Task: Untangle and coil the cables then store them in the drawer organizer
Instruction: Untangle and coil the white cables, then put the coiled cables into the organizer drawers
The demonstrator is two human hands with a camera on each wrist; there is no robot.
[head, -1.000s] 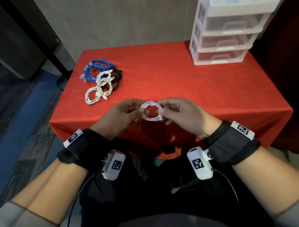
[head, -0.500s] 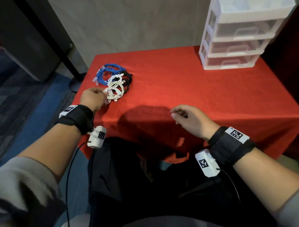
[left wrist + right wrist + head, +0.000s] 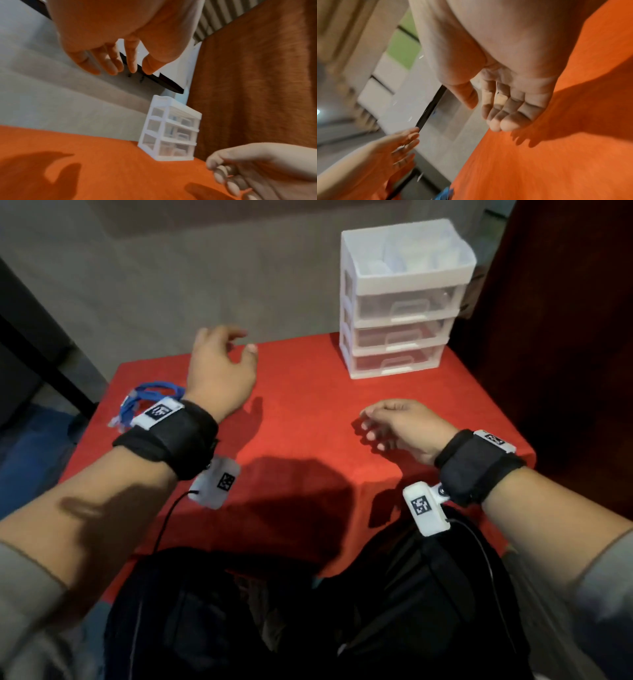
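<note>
Now both hands empty: left hand (image 3: 219,371) up over counter (image 3: 308,422), fingers loose | right hand (image 3: 400,426) low, loosely curled | blue cable (image 3: 137,402) at left edge, partly hidden by wrist | drawers (image 3: 404,302) closed, far right | risk: wrist may knock cable off the edge.

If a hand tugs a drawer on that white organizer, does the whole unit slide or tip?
The drawer organizer looks like thin translucent plastic, and its drawers look empty, so probably light. It stands tall on a narrow base on the red cloth, so a pull on the top drawer may tip or drag it. Bracing it with the free right hand seems wise.
</note>
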